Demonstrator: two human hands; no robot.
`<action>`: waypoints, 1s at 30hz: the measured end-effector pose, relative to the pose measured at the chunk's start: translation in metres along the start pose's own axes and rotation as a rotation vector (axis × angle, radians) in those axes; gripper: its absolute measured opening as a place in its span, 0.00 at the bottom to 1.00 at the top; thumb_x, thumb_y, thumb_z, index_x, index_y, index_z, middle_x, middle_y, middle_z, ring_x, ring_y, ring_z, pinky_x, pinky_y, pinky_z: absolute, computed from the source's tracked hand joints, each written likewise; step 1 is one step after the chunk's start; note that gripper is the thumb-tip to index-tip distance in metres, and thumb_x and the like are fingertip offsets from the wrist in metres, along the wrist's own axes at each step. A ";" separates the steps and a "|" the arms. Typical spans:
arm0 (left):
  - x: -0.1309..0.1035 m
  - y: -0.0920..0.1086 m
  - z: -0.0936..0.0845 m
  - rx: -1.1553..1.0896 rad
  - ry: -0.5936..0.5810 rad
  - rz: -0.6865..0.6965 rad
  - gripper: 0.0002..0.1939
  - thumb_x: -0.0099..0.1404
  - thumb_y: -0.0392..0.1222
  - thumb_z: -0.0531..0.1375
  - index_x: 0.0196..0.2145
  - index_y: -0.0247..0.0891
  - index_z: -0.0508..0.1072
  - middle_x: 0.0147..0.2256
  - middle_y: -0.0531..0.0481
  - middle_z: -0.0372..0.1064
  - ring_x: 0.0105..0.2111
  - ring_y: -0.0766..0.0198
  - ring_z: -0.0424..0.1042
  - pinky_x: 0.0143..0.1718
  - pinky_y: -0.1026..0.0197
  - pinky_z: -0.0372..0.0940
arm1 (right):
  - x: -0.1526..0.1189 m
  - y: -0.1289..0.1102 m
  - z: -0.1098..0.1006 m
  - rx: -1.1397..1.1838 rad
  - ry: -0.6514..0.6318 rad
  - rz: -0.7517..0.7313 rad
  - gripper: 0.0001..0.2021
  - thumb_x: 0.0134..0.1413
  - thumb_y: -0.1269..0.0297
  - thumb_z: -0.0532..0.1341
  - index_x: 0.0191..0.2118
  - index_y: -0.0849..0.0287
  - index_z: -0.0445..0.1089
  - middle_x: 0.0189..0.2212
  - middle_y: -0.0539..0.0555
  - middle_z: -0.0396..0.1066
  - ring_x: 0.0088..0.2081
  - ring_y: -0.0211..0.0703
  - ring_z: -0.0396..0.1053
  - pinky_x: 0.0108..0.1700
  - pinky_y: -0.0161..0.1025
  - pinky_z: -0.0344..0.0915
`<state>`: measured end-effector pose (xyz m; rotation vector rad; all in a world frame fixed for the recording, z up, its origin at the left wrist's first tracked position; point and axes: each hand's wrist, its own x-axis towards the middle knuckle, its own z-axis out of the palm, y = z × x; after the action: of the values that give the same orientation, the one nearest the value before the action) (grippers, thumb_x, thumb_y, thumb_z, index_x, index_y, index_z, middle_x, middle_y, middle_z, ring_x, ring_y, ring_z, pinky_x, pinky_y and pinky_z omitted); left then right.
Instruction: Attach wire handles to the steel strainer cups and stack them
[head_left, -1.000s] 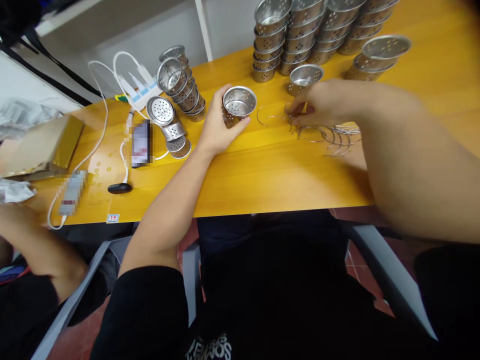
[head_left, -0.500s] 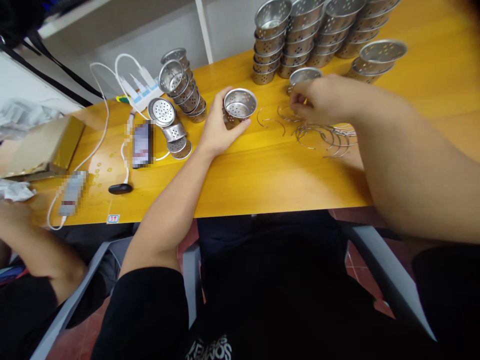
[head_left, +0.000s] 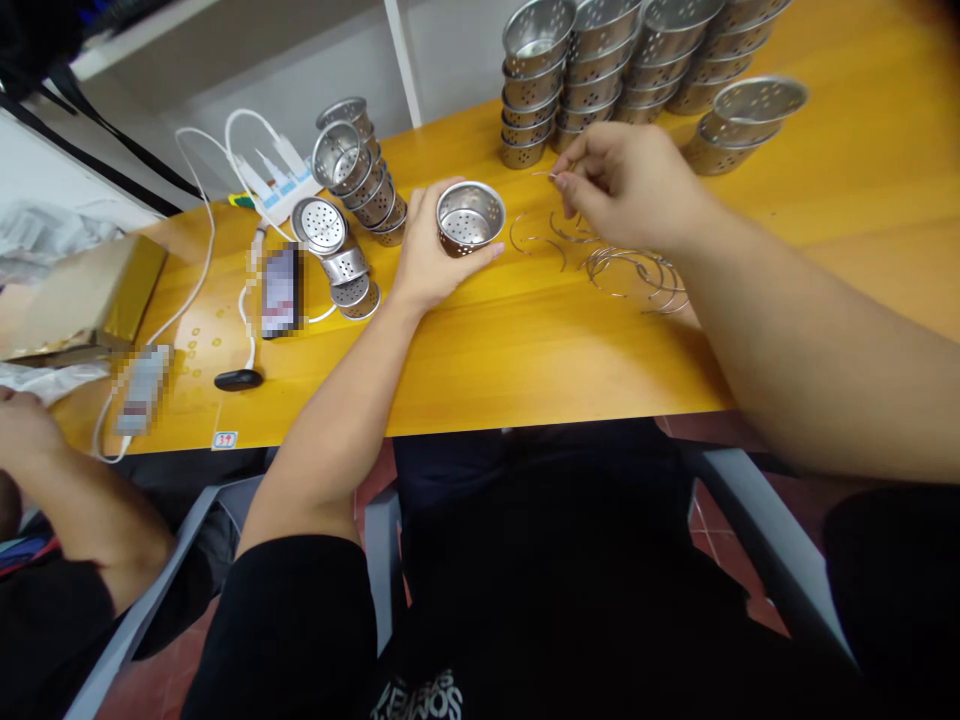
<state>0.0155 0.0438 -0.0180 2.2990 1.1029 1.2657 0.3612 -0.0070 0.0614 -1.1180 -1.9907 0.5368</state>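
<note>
My left hand (head_left: 427, 255) is wrapped round a perforated metal cup (head_left: 470, 218), which stands upright with its mouth towards me. To its right, my right hand (head_left: 611, 185) is raised over the table in a pinch. A thin curved wire (head_left: 544, 174) pokes out from its fingertips; the rest of that wire is hidden by the hand. Below lies a loose heap of curved wires (head_left: 637, 275), some partly behind my right wrist. A few separate wires (head_left: 536, 240) rest between the heap and the cup.
Stacks of perforated cups (head_left: 532, 95) rise at the back right, with a shorter stack (head_left: 731, 130) beside them. Leaning cups (head_left: 352, 175) stand left of my hand. A power strip (head_left: 292, 190), phones (head_left: 281, 290) and a cardboard box (head_left: 86, 295) lie further left, near another person's arm (head_left: 97, 490).
My right hand has lifted from beside the wires and moved slightly up, with a thin wire now showing at its fingertips. My left hand still holds the cup in nearly the same place.
</note>
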 end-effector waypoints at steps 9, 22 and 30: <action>0.000 -0.011 0.008 -0.027 0.052 0.043 0.52 0.72 0.84 0.80 0.78 0.56 0.69 0.74 0.39 0.75 0.76 0.36 0.80 0.85 0.31 0.73 | -0.001 0.001 0.007 0.004 0.022 -0.084 0.27 0.86 0.30 0.78 0.51 0.51 0.82 0.28 0.48 0.74 0.26 0.41 0.63 0.35 0.46 0.68; 0.000 -0.005 0.010 -0.055 0.038 0.131 0.53 0.83 0.80 0.71 0.90 0.60 0.57 0.82 0.37 0.69 0.85 0.36 0.73 0.92 0.33 0.67 | -0.003 0.002 0.022 0.067 0.078 -0.170 0.23 0.90 0.37 0.76 0.53 0.53 0.82 0.28 0.48 0.73 0.25 0.39 0.61 0.31 0.44 0.61; 0.002 -0.013 0.008 -0.013 0.075 0.122 0.61 0.64 0.91 0.80 0.79 0.57 0.69 0.74 0.39 0.73 0.79 0.32 0.76 0.87 0.29 0.71 | -0.001 0.009 0.026 0.060 0.061 -0.202 0.31 0.89 0.27 0.73 0.54 0.55 0.83 0.28 0.48 0.74 0.25 0.38 0.62 0.30 0.43 0.62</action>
<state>0.0165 0.0544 -0.0292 2.3580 0.9876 1.4107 0.3454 -0.0028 0.0387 -0.8749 -1.9932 0.4474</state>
